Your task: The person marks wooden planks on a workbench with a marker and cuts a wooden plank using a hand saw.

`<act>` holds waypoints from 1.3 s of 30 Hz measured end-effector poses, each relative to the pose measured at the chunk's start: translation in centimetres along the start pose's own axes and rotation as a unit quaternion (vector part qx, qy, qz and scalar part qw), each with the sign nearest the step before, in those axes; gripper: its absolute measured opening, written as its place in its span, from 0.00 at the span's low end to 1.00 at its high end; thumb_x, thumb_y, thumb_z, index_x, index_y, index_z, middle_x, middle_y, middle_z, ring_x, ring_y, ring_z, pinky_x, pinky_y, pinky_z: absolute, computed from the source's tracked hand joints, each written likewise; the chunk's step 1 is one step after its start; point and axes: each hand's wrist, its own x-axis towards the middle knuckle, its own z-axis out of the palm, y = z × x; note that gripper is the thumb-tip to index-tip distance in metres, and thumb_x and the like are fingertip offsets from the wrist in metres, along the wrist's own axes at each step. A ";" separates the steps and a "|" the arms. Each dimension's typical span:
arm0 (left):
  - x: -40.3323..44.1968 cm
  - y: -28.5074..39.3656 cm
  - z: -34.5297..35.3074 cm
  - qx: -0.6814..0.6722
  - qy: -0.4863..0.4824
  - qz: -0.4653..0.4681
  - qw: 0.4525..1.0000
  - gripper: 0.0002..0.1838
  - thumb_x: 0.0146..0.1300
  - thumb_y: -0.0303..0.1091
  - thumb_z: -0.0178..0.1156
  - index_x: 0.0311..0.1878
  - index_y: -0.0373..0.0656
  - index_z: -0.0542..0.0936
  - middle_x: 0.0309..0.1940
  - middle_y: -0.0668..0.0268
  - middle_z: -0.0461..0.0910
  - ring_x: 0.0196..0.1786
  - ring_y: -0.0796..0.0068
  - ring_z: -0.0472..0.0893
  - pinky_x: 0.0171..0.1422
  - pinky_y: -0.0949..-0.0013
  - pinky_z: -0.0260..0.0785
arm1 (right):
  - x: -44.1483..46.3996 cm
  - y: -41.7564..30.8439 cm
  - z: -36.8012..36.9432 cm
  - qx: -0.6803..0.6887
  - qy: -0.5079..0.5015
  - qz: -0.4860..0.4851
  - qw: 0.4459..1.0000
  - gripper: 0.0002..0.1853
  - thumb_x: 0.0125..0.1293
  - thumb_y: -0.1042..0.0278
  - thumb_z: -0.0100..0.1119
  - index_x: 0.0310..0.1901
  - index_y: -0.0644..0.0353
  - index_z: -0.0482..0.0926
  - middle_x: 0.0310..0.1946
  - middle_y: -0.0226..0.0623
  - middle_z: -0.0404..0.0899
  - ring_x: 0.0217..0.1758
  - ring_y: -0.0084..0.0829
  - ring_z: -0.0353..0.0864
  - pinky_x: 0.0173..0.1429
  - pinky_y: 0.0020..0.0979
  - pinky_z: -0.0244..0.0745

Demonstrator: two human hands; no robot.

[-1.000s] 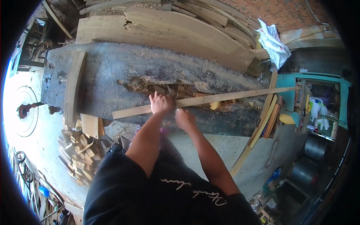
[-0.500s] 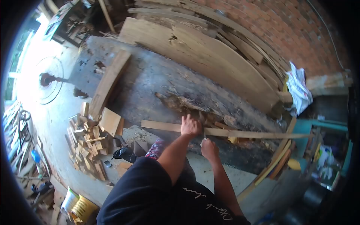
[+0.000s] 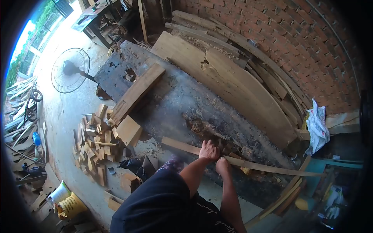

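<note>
A long, narrow wooden strip (image 3: 268, 166) lies across a big dark slab of wood (image 3: 155, 101) with a rough, hollowed middle. My left hand (image 3: 210, 150) is on top of the strip, its fingers curled over the wood and holding it down. Just to the right and nearer my body, my right hand (image 3: 223, 166) is closed in a fist against the strip's near edge. Whatever it grips is hidden by the fingers. A thick wooden beam (image 3: 138, 92) rests across the slab's far left part.
Wood offcuts (image 3: 95, 143) are heaped on the floor at left, beyond them a standing fan (image 3: 70, 70). Broad planks (image 3: 225, 79) lean along the brick wall (image 3: 287, 42). At right are a white plastic bag (image 3: 318, 126) and a teal frame (image 3: 316, 167). Yellow sacks (image 3: 72, 206) sit lower left.
The head view has shifted, so the scene sits lower and further right. My right hand has moved up against the strip, closer to my left hand, which stays on the wood.
</note>
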 end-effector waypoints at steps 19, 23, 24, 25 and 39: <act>-0.3 0.0 -0.1 -0.021 0.007 0.016 1.000 0.18 0.62 0.44 0.46 0.30 0.47 0.84 0.35 0.64 0.83 0.54 0.65 0.70 0.58 0.54 0.54 | -3.3 1.6 -0.2 -0.020 -0.014 -0.036 0.999 0.18 0.71 0.56 0.42 0.43 0.60 0.78 0.45 0.54 0.80 0.51 0.57 0.77 0.53 0.52 0.72; -0.2 0.2 -0.5 -0.020 -0.004 -0.001 1.000 0.19 0.62 0.45 0.46 0.30 0.46 0.84 0.35 0.65 0.83 0.54 0.66 0.70 0.58 0.54 0.55 | 0.2 0.6 0.4 0.006 0.020 -0.022 1.000 0.18 0.70 0.56 0.43 0.43 0.62 0.77 0.44 0.57 0.79 0.50 0.59 0.77 0.53 0.53 0.71; -0.3 0.1 -0.2 -0.017 -0.004 0.002 1.000 0.19 0.62 0.45 0.46 0.30 0.46 0.84 0.35 0.65 0.83 0.54 0.66 0.70 0.58 0.54 0.55 | 0.3 0.5 0.4 0.010 0.014 -0.017 1.000 0.18 0.70 0.56 0.43 0.43 0.62 0.77 0.44 0.57 0.79 0.50 0.59 0.77 0.53 0.54 0.71; -0.7 0.2 0.1 -0.019 -0.002 0.005 1.000 0.19 0.62 0.45 0.46 0.30 0.46 0.84 0.36 0.64 0.83 0.54 0.66 0.70 0.58 0.54 0.55 | -0.8 1.2 0.4 0.010 0.014 -0.014 1.000 0.18 0.70 0.56 0.43 0.43 0.62 0.77 0.44 0.57 0.79 0.50 0.59 0.77 0.53 0.54 0.71; -0.3 0.1 -0.9 -0.003 -0.031 0.011 0.999 0.19 0.64 0.45 0.45 0.30 0.48 0.84 0.38 0.65 0.83 0.54 0.66 0.70 0.59 0.53 0.55 | -4.9 2.9 0.6 0.014 0.024 -0.046 0.999 0.18 0.69 0.56 0.44 0.39 0.62 0.78 0.39 0.57 0.80 0.45 0.60 0.78 0.50 0.54 0.72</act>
